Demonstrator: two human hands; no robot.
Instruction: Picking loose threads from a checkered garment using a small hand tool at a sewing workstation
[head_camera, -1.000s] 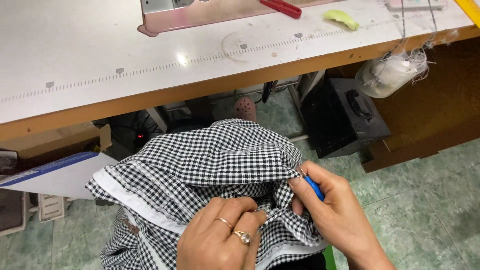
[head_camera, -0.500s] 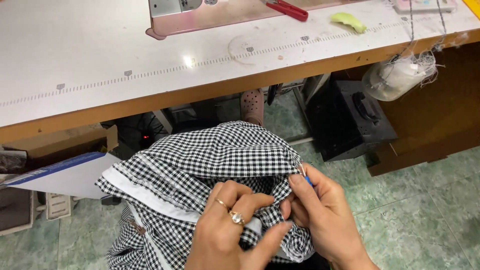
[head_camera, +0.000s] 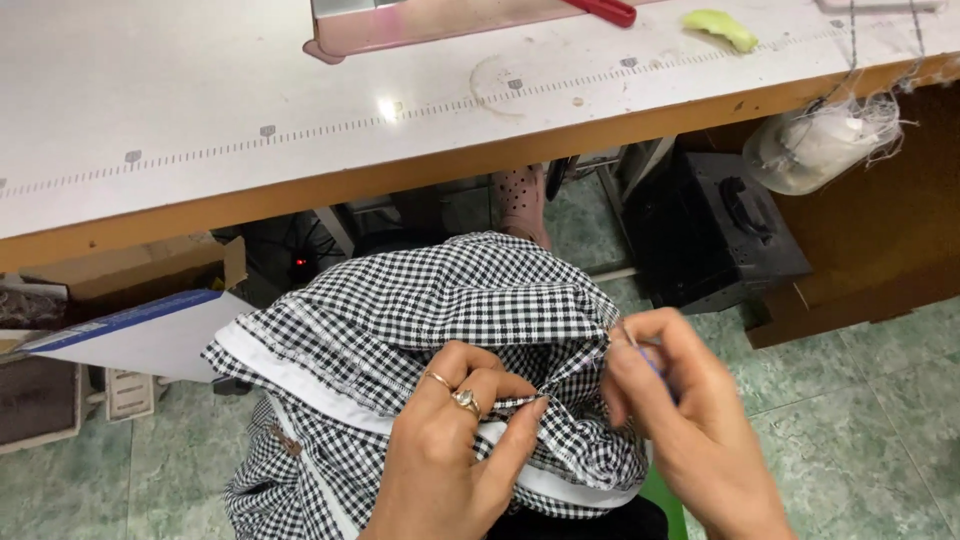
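My left hand (head_camera: 455, 450) is closest in, fingers curled and pinching a fold of the black-and-white checked garment (head_camera: 430, 310) between thumb and fingertips, two rings showing on it. The pinched fold points off to the right of that hand, straight at my other one.

My right hand (head_camera: 680, 420) sits just beside it, fingers pressed together around a small blue tool (head_camera: 650, 362); only a sliver of the tool shows, so I cannot tell its kind. Its tip touches the cloth at the seam edge, right where the fold runs out. So the spot being worked lies between my two hands, the right hand nearer to it, the left holding the cloth taut from the other side. The seam runs roughly left to right across my lap, and a white band of the garment (head_camera: 300, 385) curves below and left of my left hand.

Beyond the hands the garment bunches up into a dome, away from me. Past that, over the green floor (head_camera: 880, 400), comes the counter (head_camera: 200, 130), with a red-handled tool (head_camera: 600, 10) and a yellow-green scrap (head_camera: 720, 25) on its far edge, well apart from both hands. A bag of thread waste (head_camera: 815, 145) hangs under the counter's right end.
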